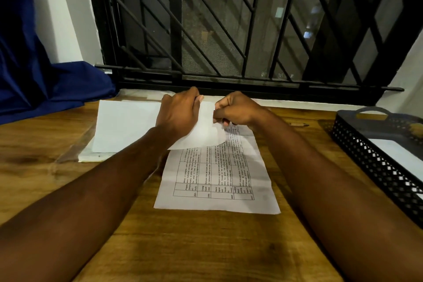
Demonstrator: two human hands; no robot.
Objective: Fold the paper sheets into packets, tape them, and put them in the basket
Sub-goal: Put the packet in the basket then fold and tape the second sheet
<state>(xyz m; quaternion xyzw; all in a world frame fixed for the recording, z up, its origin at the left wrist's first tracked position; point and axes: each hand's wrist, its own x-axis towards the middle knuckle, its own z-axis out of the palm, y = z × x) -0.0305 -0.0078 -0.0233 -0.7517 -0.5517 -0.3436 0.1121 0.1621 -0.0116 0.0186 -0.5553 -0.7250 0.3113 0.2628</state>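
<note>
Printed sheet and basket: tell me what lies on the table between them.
Head view: a pencil lies on the table between the printed sheet and the basket, near the far edge. The right forearm crosses above the rest, which is bare wood.

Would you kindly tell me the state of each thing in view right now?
Printed white paper sheet: flat on the wooden table, far end lifted and curled over.
Left hand: grips the lifted end.
Right hand: pinches the lifted end's edge.
Stack of blank white sheets: lying flat, unfolded.
Black perforated plastic basket: upright, white paper inside.
</note>
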